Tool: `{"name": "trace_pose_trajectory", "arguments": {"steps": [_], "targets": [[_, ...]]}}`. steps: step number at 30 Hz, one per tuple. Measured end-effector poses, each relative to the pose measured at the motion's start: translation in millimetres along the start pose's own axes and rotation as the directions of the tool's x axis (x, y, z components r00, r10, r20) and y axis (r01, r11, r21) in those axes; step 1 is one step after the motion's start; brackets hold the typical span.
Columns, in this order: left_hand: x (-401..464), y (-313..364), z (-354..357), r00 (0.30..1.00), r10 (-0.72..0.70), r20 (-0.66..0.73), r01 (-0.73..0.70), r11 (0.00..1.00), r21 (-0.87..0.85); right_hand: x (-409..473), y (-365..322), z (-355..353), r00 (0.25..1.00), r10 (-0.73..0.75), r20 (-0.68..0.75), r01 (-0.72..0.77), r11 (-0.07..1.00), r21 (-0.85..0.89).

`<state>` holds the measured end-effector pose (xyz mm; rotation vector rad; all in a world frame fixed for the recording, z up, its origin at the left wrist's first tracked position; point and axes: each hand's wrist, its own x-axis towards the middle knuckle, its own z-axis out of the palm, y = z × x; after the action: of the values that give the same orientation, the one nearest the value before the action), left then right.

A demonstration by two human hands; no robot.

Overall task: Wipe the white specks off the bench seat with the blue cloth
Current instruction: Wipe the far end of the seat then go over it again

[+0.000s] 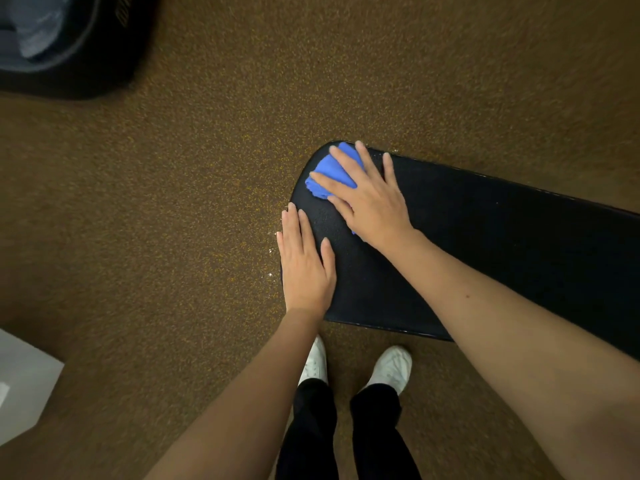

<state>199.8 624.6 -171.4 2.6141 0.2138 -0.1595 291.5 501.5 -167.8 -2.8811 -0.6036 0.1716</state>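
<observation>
The black bench seat [485, 237] runs from the centre of the view out to the right edge, its rounded end toward the left. A bunched blue cloth [329, 178] lies near that rounded far corner. My right hand [367, 199] presses flat on the cloth with straight, spread fingers, covering most of it. My left hand [304, 265] rests flat on the seat's left edge, fingers straight and pointing away from me. A few white specks [272, 251] lie on the floor just left of the seat's edge; faint specks show on the seat between my hands.
Brown speckled carpet [173, 202] surrounds the bench. A dark bin [69, 46] with a light liner stands at the top left. A white object [20, 386] sits at the lower left edge. My white shoes [391, 368] and dark trousers stand just in front of the bench.
</observation>
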Motion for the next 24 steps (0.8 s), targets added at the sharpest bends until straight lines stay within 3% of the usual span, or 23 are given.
{"name": "trace_pose_trajectory", "arguments": {"steps": [2,6,8,12,16,19,24], "targets": [[-0.3,0.2,-2.0,1.0,0.012,0.006,-0.012,1.0,-0.004,-3.4,1.2,-1.0,0.981,0.183,-0.057,-0.182,0.983,0.017],[-0.8,-0.5,-2.2,1.0,0.014,0.013,-0.014,1.0,0.003,-15.4,1.6,-3.2,0.831,0.549,-0.087,-0.534,0.832,0.151],[-0.4,0.7,-1.4,1.0,0.003,0.01,-0.004,1.0,0.03,-17.3,-10.4,-3.4,0.837,0.54,-0.089,-0.521,0.836,0.173],[1.0,0.9,-1.2,1.0,0.0,0.024,-0.002,0.999,0.049,0.9,-27.2,0.0,0.974,0.223,-0.041,-0.22,0.973,0.072],[0.4,1.5,-3.2,0.999,0.0,0.037,-0.002,0.999,0.046,14.0,-8.3,-2.9,0.993,0.12,-0.002,-0.119,0.993,0.017],[-0.4,4.3,-4.6,0.999,0.0,0.039,-0.002,0.998,0.055,-2.9,18.0,-6.4,0.938,0.337,-0.075,-0.333,0.941,0.065],[-1.7,6.3,-6.9,0.998,-0.013,0.055,0.009,0.998,0.067,-55.7,49.8,-13.2,0.746,0.652,-0.133,-0.629,0.756,0.181]]}}
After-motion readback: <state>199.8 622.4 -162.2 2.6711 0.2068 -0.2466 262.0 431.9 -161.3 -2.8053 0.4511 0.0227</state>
